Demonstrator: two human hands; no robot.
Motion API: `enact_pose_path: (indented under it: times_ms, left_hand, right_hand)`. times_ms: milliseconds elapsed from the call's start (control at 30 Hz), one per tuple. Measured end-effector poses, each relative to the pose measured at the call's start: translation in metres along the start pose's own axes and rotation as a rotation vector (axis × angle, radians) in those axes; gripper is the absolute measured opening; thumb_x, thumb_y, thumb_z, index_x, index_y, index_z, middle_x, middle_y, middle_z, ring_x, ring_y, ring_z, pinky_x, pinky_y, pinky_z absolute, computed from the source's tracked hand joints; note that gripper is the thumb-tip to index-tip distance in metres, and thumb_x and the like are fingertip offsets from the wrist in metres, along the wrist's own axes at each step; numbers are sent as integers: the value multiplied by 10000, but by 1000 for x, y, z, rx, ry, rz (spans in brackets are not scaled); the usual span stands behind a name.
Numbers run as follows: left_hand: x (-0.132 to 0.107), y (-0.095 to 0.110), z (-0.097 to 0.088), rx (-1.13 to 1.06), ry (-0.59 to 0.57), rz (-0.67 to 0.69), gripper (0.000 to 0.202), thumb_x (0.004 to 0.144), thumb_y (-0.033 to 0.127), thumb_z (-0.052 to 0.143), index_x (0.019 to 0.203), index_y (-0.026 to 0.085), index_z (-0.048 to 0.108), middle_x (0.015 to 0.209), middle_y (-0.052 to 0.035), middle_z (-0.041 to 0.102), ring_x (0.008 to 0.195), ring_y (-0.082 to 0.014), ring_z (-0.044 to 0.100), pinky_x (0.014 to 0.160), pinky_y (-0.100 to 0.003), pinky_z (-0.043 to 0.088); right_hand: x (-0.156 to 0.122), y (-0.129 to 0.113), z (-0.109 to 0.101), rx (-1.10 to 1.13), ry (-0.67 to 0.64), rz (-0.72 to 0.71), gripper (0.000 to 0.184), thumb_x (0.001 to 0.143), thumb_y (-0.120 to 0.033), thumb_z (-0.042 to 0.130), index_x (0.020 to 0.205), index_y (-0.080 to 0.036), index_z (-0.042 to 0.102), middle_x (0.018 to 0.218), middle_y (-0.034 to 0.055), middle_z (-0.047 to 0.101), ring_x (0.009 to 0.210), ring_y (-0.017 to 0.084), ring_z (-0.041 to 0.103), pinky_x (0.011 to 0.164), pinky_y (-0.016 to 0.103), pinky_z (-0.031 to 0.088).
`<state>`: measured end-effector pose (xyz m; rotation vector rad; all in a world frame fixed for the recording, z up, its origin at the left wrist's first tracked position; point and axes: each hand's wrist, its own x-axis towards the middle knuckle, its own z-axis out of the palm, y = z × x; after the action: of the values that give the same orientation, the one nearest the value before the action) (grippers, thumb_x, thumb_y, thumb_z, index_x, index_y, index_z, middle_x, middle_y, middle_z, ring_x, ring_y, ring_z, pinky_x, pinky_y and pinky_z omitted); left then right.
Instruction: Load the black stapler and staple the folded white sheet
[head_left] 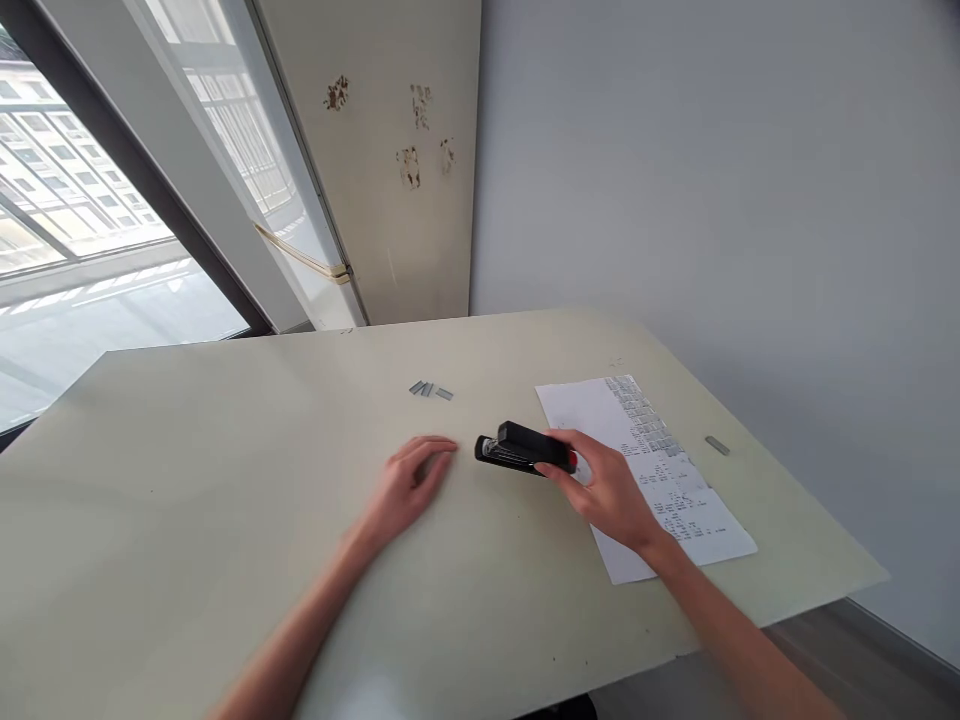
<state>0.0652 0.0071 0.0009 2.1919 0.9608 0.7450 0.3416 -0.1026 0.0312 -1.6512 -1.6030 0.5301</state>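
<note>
A black stapler (534,447) with a red part at its rear is in my right hand (606,490), thumb and fingers closed round its back end. Its front points left, and its upper arm is raised from the base. The stapler is beside the left edge of a printed sheet of paper (574,410), over which my right hand reaches. Left of the stapler, my left hand (412,475) rests on the table, the tips of its thumb and fingers brought together. Whatever they may pinch is hidden. Beyond that hand lie several strips of staples (430,390).
Another staple strip (717,445) lies near the right edge of the pale table (225,480). A grey wall (675,180) borders the table's far right side. At the back stand a stained panel (397,230) and a tied white curtain (247,150) beside a window.
</note>
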Motion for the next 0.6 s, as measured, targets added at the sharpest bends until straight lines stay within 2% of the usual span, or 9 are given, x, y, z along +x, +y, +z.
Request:
enact_pose_path:
  times_ms: [100, 167, 233, 367, 533, 600]
  left_hand:
    - [-9, -8, -22, -98, 115, -229, 397, 1059, 521, 489, 1047, 216, 741, 1079, -66, 783, 967, -232, 730, 858, -352, 584]
    - [-12, -11, -28, -181, 169, -289, 424, 1045, 555, 498, 1046, 206, 739, 1048, -68, 785, 990, -237, 726, 881, -346, 566]
    - [-13, -14, -31, -225, 186, -305, 421, 1038, 558, 510, 1079, 204, 735, 1045, -69, 782, 1015, -241, 720, 900, -347, 556]
    - [-14, -19, -29, -145, 119, -243, 365, 1035, 515, 524, 1099, 221, 731, 1086, -74, 762, 992, -242, 699, 887, -371, 560]
    - [-15, -20, -23, 16, 42, -46, 272, 981, 405, 612, 1166, 246, 731, 1239, -77, 707, 1164, -264, 642, 1036, -444, 526]
    - [-15, -21, -20, 60, 19, -12, 253, 968, 381, 634, 1160, 253, 738, 1246, -67, 703, 1175, -263, 633, 1037, -450, 530]
  right_hand:
    - [23, 1, 28, 101, -115, -30, 310, 967, -477, 642, 1200, -278, 689, 1067, 54, 750, 878, 243, 656, 700, 361, 572]
    - [34, 0, 43, 147, -181, -47, 325, 957, -479, 659, 1209, -279, 701, 1076, 52, 751, 868, 235, 648, 630, 335, 545]
    - [42, -1, 54, 170, -223, -70, 337, 958, -480, 662, 1225, -279, 708, 1063, 50, 749, 852, 225, 643, 631, 330, 540]
    - [48, -2, 66, 211, -258, -102, 335, 972, -476, 645, 1248, -298, 712, 1103, 52, 747, 921, 228, 658, 732, 352, 568]
    - [47, 0, 70, 246, -255, -101, 330, 973, -475, 650, 1250, -305, 707, 1172, 55, 747, 1034, 248, 677, 909, 402, 574]
    - [45, 2, 71, 243, -251, -83, 345, 976, -484, 647, 1267, -307, 694, 1213, 53, 746, 1070, 251, 685, 950, 410, 569]
